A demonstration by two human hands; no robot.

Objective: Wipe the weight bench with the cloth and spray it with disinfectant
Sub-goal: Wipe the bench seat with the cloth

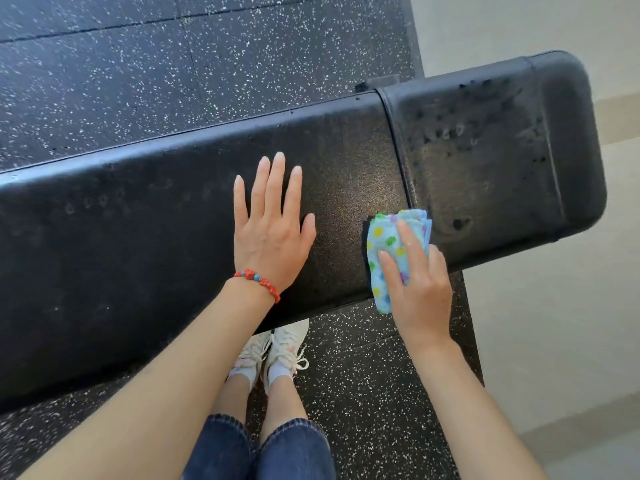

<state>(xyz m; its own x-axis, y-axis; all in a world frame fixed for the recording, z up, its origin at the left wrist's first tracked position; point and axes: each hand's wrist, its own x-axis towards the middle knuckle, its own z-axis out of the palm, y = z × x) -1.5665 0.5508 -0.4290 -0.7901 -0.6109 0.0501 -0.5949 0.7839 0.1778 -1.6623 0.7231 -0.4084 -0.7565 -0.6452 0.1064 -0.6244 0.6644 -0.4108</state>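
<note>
- Across the middle of the view, running from 9 o'clock up toward 2 o'clock, lies the black padded weight bench (156, 220), in two sections: a long pad and a shorter end pad (491, 157) at 2 o'clock, with a narrow seam between them.
- At the centre, the left hand (272, 233) rests palm down on the long pad, its fingers (277, 181) straight and slightly spread, pointing toward 12 o'clock, gripping nothing.
- On that wrist sits a red beaded bracelet (259, 280) with a few blue beads.
- Toward 4 o'clock from the left hand, the right hand (419, 282) presses a folded cloth (384, 244) onto the near edge of the bench, just beside the seam.
- The cloth is light blue with coloured spots in green, yellow and purple; its lower corner hangs over the bench's near edge.
- The right hand's fingers (410, 240) lie over the top of the cloth, bent down round it, with the thumb at its left side, so the cloth is held between them against the pad.
- The end pad shows small dents and a darker mark near its near edge.
- Below the bench, at 6 o'clock, the person's white laced shoes (277, 351) stand on the dark speckled rubber floor (207, 64), with blue jeans (259, 448) at the bottom edge.
- At 3 o'clock the rubber floor gives way to a pale tiled floor (554, 341).
- No spray bottle can be seen.
</note>
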